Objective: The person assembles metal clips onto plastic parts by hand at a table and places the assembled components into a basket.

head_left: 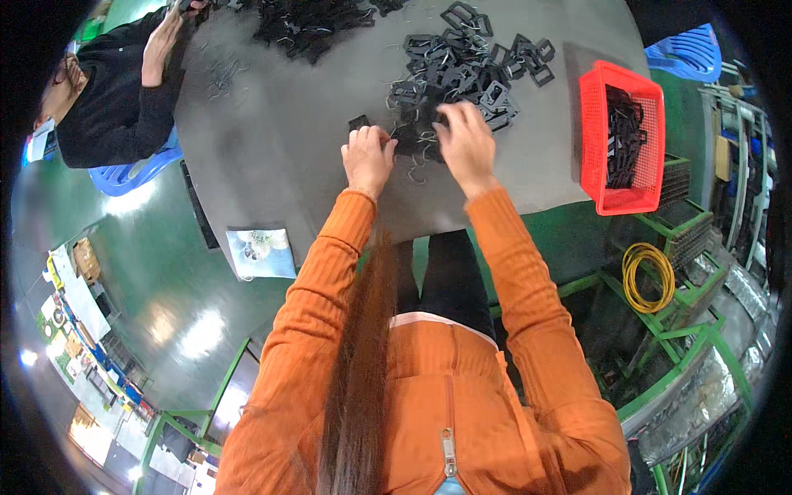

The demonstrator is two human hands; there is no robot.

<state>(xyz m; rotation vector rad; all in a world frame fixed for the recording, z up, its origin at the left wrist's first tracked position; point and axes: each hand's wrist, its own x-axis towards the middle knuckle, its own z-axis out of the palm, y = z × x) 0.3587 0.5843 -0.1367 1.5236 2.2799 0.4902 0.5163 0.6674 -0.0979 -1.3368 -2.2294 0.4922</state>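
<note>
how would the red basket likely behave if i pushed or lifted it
The red basket probably flexes a little, since its walls are perforated and look like plastic. The black parts inside likely add weight and may shift if it tilts. Its boxy shape suggests sliding rather than rolling.

From the wearer's head, one wide fisheye view looks steeply down, the orange jacket [421,388] nearest at the lower edge, the left hand [368,160] and right hand [469,150] farther off over the grey surface [301,120], and straight edges bending toward its dark rim.
</note>
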